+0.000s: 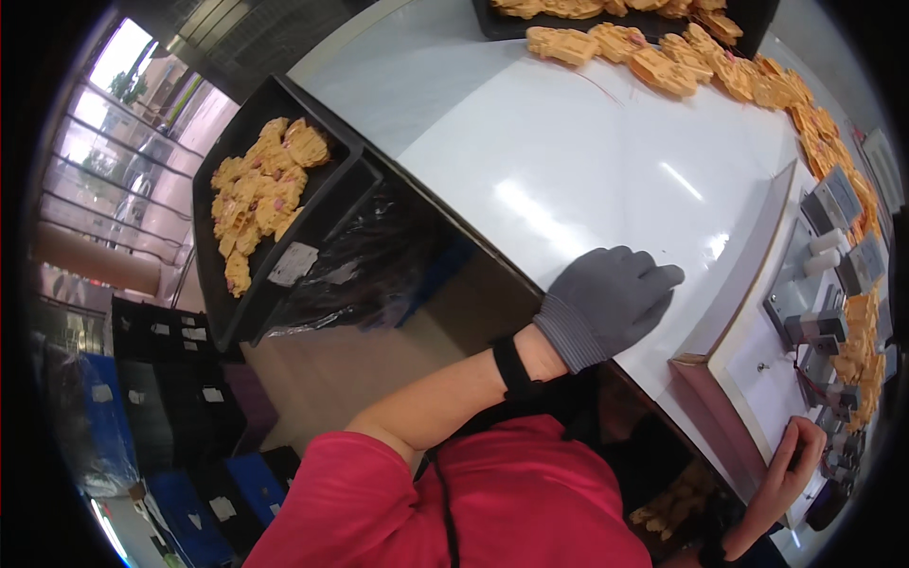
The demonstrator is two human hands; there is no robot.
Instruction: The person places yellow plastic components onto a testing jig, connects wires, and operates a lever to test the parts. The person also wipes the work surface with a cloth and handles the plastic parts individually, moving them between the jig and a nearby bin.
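A white table (530,189) spreads before me, a black crate (343,189) of orange moulded pieces (256,194) off its left side and a black tray (492,26) at its far edge. A raised white board (748,369), the thing under my right hand, stands at the table's right end, carrying a row of grey metal fixtures (814,327) and a pair of white cylinders (824,251). A line of orange parts (663,71) curves along the table's far edge and round its right end behind the board.

My gloved left hand (611,303) is at the table's near edge, fingers loosely bent; the palm is hidden, so I cannot tell whether it holds anything. My bare right hand (800,454) rests on the board at the table's right end, fingers bent, though I cannot tell whether they grip it.

Thin red wires (805,381) beside the fixtures look the likeliest trouble: a careless sweep of my right fingers could snag and pull one. Any moving part there might pinch a fingertip left so close. Beyond, a bump to the table could slide loosely heaped parts off its far edge.
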